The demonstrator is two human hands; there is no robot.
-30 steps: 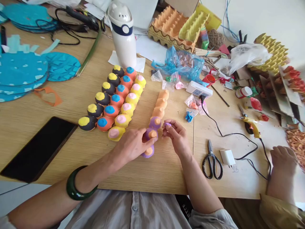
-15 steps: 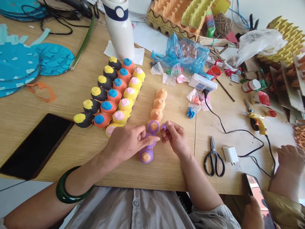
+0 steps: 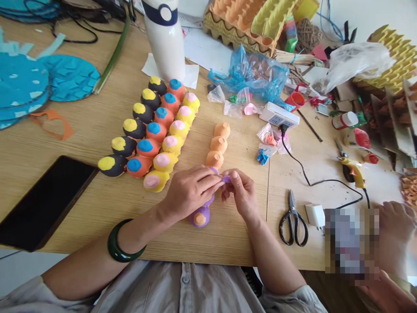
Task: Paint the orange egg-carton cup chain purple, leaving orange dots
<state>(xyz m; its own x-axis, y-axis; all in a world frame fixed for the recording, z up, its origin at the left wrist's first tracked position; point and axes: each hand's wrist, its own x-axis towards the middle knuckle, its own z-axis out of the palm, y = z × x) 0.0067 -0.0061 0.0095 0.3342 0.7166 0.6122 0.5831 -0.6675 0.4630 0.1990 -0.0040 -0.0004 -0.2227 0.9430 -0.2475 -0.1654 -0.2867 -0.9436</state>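
A small piece of purple clay [image 3: 225,178] is pinched between the fingertips of my right hand [image 3: 240,189]. My left hand [image 3: 192,187] reaches over the strip of bumps, its thumb and fingers closed on the same purple piece. Under and beside my hands stands a single strip with orange bumps [image 3: 217,144] at its far end and purple bumps [image 3: 200,216] with orange centres at its near end; my left hand partly hides the purple ones. Left of it lie finished-looking rows of black bumps [image 3: 133,126], orange-red bumps [image 3: 154,130] and yellow bumps [image 3: 172,143].
A black phone [image 3: 45,200] lies at the left, scissors [image 3: 293,219] at the right. A white tumbler [image 3: 166,43], blue plastic bag [image 3: 250,71], power strip [image 3: 279,115] and glue gun [image 3: 353,169] stand farther off. Another person's hand [image 3: 397,221] is at the right edge.
My left hand has moved right and its fingers have closed on the purple piece at my right fingertips. It now covers more of the purple bumps and uncovers the nearest yellow bump.
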